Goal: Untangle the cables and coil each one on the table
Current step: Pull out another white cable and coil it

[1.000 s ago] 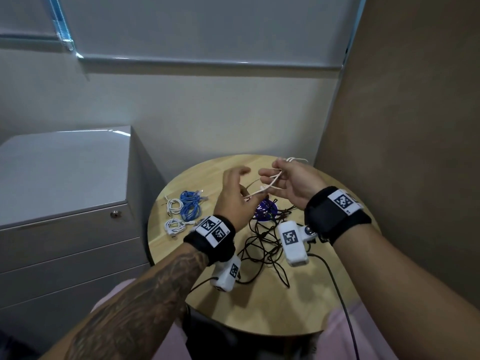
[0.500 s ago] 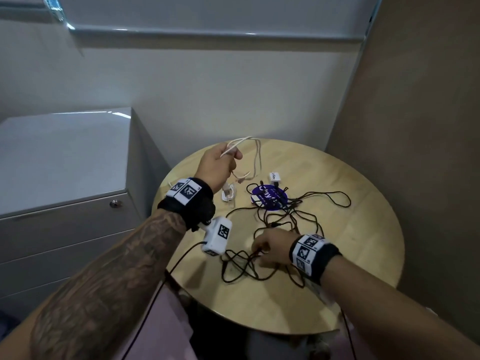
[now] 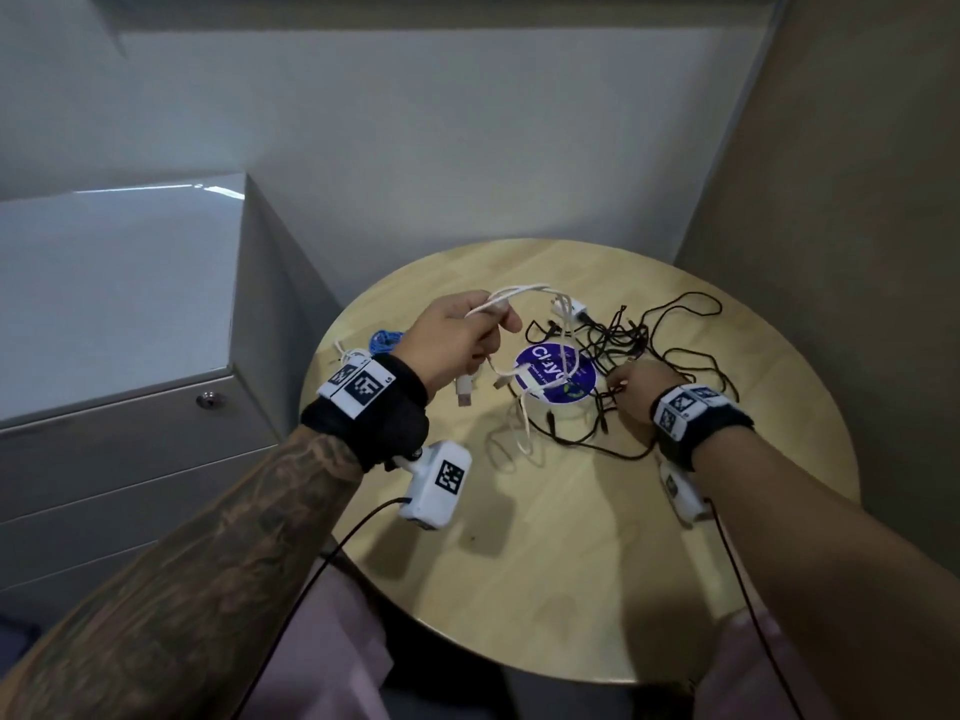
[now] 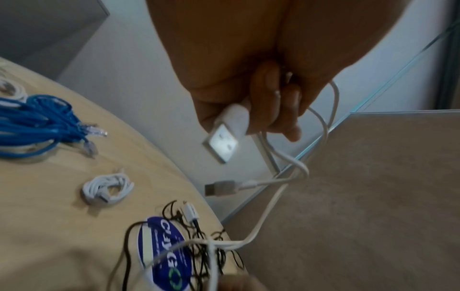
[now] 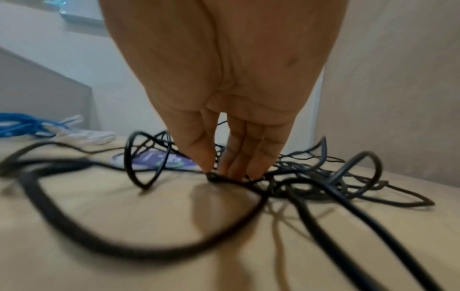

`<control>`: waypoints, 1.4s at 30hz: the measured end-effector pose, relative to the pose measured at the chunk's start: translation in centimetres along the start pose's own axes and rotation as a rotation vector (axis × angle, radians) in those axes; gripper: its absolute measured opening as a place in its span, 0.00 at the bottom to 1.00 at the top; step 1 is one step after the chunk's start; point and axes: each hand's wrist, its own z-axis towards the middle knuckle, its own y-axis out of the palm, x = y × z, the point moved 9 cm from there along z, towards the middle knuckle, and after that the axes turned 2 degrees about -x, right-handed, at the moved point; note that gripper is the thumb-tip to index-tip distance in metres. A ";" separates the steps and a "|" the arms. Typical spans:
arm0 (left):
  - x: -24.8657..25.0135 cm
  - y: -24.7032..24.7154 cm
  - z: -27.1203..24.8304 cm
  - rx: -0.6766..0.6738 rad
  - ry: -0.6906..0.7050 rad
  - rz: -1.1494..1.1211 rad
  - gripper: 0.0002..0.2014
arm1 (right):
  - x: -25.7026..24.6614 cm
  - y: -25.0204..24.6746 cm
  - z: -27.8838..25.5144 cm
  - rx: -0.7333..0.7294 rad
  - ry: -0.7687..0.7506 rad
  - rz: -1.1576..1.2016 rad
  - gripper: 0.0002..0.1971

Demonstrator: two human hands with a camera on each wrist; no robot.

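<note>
My left hand [image 3: 483, 332] is raised over the round table [image 3: 571, 563] and grips loops of a white USB cable [image 3: 519, 292]. The left wrist view shows its fingers [image 4: 291, 118] curled round the white cable [image 4: 268, 212] just behind one USB plug [image 4: 227, 135]; a second plug [image 4: 219, 188] dangles below. The cable's lower part trails into the tangle of black cables [image 3: 649, 345]. My right hand [image 3: 621, 384] is down on that tangle. Its thumb and fingers [image 5: 236, 157] pinch a black cable [image 5: 214, 176] against the tabletop.
A round blue sticker [image 3: 556, 374] lies under the tangle. A coiled blue cable [image 4: 37, 122] and a coiled white cable [image 4: 107, 189] sit at the table's left. A white adapter [image 3: 569, 306] lies at the back. A grey cabinet [image 3: 130, 356] stands left, a brown wall right.
A second ago both hands held the white cable in the air. The right hand let go, dropped onto the black tangle and took hold there. The left hand keeps the white cable raised.
</note>
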 end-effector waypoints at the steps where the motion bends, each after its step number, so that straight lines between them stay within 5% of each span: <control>1: -0.5 0.7 -0.2 -0.052 -0.034 -0.006 0.14 | 0.4 -1.3 -0.4 0.069 0.035 0.067 0.16; 5: -2.7 3.3 -1.3 -0.214 -0.155 0.010 0.12 | 0.1 -7.9 -5.6 0.547 -0.098 0.814 0.10; 7: -4.1 4.1 -1.7 -0.188 -0.232 -0.028 0.15 | -2.9 -9.2 -9.1 0.539 -0.292 1.054 0.11; 11: -5.6 5.1 -3.3 -0.091 -0.268 -0.001 0.14 | -8.5 -5.8 -12.9 0.297 -0.479 0.767 0.07; 15: -6.2 4.0 -4.7 0.010 -0.169 0.112 0.09 | -6.5 -4.3 -13.2 0.412 -0.392 0.666 0.08; 18: -7.0 5.0 -5.6 -0.121 -0.226 0.056 0.08 | -6.2 -4.4 -13.5 0.482 -0.373 0.645 0.09; 20: -7.4 5.4 -6.0 -0.139 -0.305 -0.024 0.13 | -5.8 -3.8 -13.4 0.405 -0.316 0.855 0.13; 25: -8.8 4.6 -6.5 -0.136 -0.423 -0.402 0.14 | -7.2 0.1 -13.1 -0.114 -0.257 1.343 0.09; 27: -8.7 4.8 -6.8 -0.201 -0.439 -0.567 0.14 | -6.4 0.5 -12.5 -0.056 -0.232 1.265 0.07; 30: -7.6 6.4 -7.5 -0.358 -0.428 -0.763 0.14 | -5.4 0.0 -11.7 0.236 -0.214 0.959 0.06; 33: -6.5 7.1 -7.4 -0.410 -0.338 -0.868 0.10 | -7.3 1.6 -10.9 0.193 -0.261 0.882 0.10; 42: -7.8 2.1 -5.1 0.055 -0.124 -0.875 0.10 | -12.1 4.4 -14.2 -0.010 -0.454 0.652 0.14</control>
